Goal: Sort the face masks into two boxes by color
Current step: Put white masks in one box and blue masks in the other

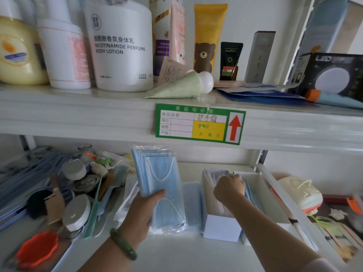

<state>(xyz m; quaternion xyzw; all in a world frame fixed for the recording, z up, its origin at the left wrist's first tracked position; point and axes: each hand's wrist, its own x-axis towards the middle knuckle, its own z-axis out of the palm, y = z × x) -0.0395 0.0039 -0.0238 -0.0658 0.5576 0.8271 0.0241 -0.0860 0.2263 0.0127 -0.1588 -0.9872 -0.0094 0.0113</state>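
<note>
The large white bottle (120, 46) at eleven o'clock on the upper shelf carries Chinese characters, 烟酰胺香氛身体乳, and under them "NICOTINAMIDE PERFUME BODY LOTION". At one o'clock, the small black tube (230, 60) reads "Men" near its top; its finer print is too blurred to read. At two o'clock, the black box (334, 74) shows "LED" on its upper edge. The green shelf tag (200, 124) on the shelf's front lip, just right of centre, is headed 商品标价签, has a row 商品名称 with handwritten characters beside it, a yellow field, and a red arrow pointing up.
</note>
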